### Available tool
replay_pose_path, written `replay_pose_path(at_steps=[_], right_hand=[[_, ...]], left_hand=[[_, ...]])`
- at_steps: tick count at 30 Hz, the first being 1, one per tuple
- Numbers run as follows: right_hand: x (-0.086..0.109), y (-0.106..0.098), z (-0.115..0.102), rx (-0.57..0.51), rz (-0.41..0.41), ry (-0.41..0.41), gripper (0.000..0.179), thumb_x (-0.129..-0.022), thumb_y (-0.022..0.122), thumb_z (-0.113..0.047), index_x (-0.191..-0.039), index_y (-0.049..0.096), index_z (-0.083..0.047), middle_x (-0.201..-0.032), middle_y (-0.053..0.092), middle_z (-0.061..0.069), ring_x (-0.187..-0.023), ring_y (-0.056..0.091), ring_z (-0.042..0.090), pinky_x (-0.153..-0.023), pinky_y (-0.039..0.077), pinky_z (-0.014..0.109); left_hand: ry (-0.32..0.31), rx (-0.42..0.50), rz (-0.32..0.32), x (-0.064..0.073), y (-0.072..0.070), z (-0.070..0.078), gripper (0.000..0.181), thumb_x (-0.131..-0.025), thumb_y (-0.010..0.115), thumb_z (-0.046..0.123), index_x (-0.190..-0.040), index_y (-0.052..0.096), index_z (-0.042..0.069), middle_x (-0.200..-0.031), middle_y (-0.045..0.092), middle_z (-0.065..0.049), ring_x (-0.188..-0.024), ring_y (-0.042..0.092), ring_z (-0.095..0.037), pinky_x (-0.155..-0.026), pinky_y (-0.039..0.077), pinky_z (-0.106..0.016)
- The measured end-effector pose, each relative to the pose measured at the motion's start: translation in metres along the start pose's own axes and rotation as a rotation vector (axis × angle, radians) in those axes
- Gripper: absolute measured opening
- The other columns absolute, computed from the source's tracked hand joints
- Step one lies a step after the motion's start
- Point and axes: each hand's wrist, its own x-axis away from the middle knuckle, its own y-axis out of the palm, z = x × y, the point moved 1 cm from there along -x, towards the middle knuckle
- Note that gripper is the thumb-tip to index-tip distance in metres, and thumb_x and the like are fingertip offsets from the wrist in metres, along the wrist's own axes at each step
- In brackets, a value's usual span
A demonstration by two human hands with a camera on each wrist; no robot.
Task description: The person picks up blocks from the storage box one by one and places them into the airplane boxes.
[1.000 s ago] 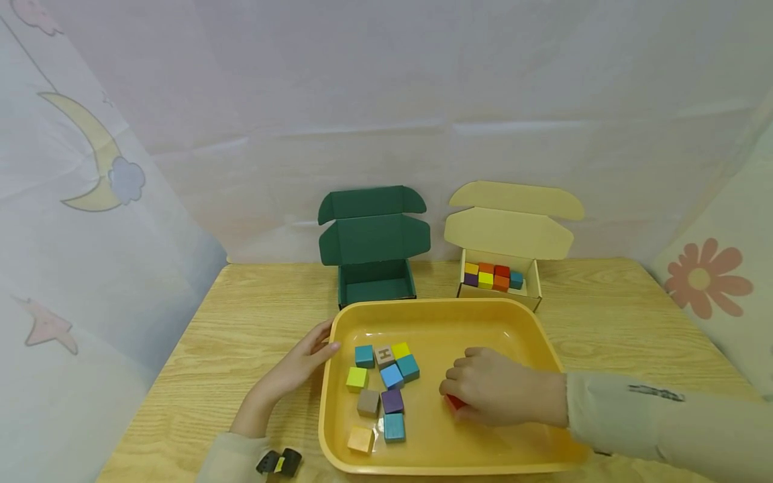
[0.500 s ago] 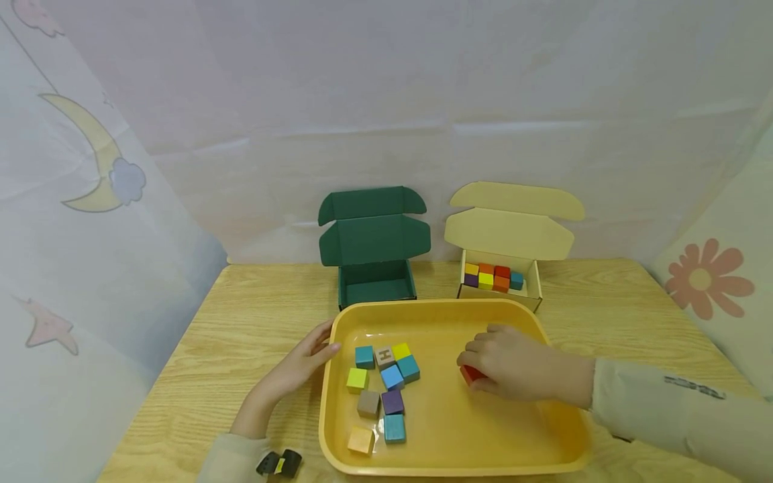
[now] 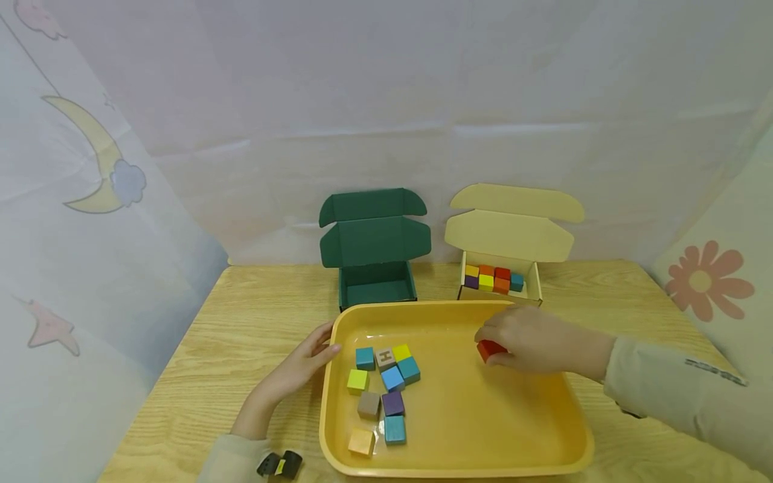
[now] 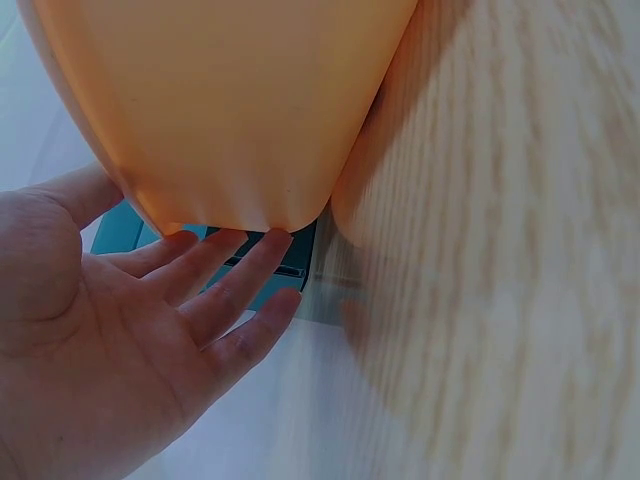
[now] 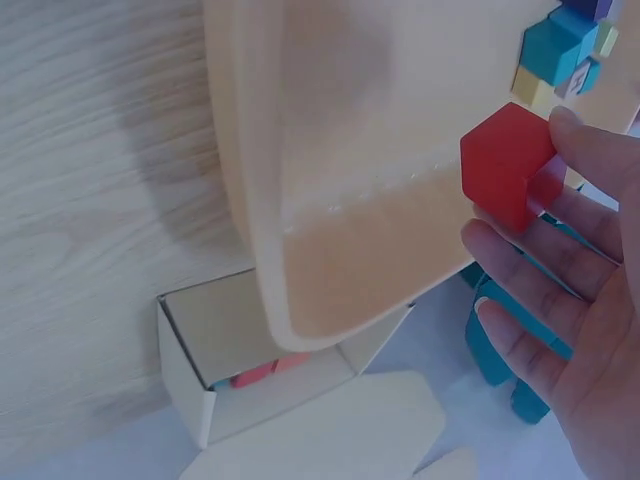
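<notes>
My right hand [image 3: 528, 339] pinches a red cube [image 3: 490, 349] between thumb and fingers, over the back right part of the yellow tray [image 3: 483, 436]. In the right wrist view the red block [image 5: 505, 165] shows at the fingertips, near the tray's corner. My left hand [image 4: 130, 330] rests at the tray's left side, its thumb on the rim and its loosely spread fingers against the outside. In the tray's left half lie several cubes: teal, light blue, yellow, purple, grey-brown, and a wooden cube [image 3: 385, 358] marked H.
Behind the tray stand two open-lidded boxes. The cream box [image 3: 531, 285] at right holds several coloured cubes in rows; the green box [image 3: 377, 292] at left shows a bare floor. A black strap [image 3: 280, 464] is by the left sleeve. A printed cloth [image 3: 386, 134] hangs behind.
My right hand has carried the red cube back and to the right across the tray, towards the cream box. The left hand and the other cubes have stayed put.
</notes>
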Motion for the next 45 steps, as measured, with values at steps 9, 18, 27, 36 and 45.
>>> replay_pose_path(at_steps=[9,18,27,36,45], right_hand=[[0.004,-0.003,0.018,-0.036,0.02,0.025,0.025,-0.081,0.083,-0.026,-0.099,0.071,-0.012,-0.088,0.069,-0.006,-0.072,0.059,0.01,-0.068,0.055,0.033],[0.006,-0.006,0.041,-0.03,0.054,0.094,0.027,-0.083,0.081,-0.031,-0.099,0.072,-0.011,-0.087,0.067,-0.007,-0.072,0.06,0.012,-0.066,0.054,0.034],[0.006,-0.008,0.065,-0.065,0.062,0.184,0.029,-0.083,0.081,-0.03,-0.103,0.073,-0.01,-0.086,0.068,-0.007,-0.065,0.055,0.005,-0.061,0.052,0.028],[0.005,-0.003,0.091,-0.102,0.012,0.284,0.032,-0.085,0.08,-0.026,-0.107,0.072,-0.004,-0.094,0.071,0.0,-0.07,0.06,0.011,-0.068,0.055,0.035],[0.003,0.006,0.112,-0.075,-0.013,0.329,0.031,-0.087,0.077,-0.021,-0.108,0.072,0.001,-0.097,0.072,0.009,-0.073,0.065,0.018,-0.07,0.057,0.043]], left_hand=[[0.009,-0.003,-0.01,0.0,0.0,-0.001,0.059,-0.106,0.048,0.026,-0.155,0.023,0.002,-0.155,0.03,-0.025,-0.141,0.032,-0.042,-0.111,0.031,-0.056],[0.006,-0.014,-0.007,0.0,0.0,0.0,0.059,-0.106,0.048,0.026,-0.154,0.024,0.002,-0.155,0.03,-0.025,-0.141,0.032,-0.042,-0.112,0.03,-0.056],[0.007,-0.013,0.001,0.0,0.001,-0.001,0.059,-0.106,0.048,0.026,-0.155,0.023,0.002,-0.155,0.03,-0.025,-0.142,0.031,-0.041,-0.113,0.029,-0.056],[0.002,-0.008,0.007,0.0,0.001,-0.002,0.059,-0.106,0.048,0.026,-0.155,0.023,0.003,-0.155,0.03,-0.025,-0.142,0.031,-0.041,-0.113,0.028,-0.056],[0.022,-0.003,-0.006,0.001,0.001,-0.001,0.06,-0.107,0.048,0.026,-0.155,0.022,0.001,-0.155,0.03,-0.026,-0.141,0.031,-0.042,-0.112,0.029,-0.056]])
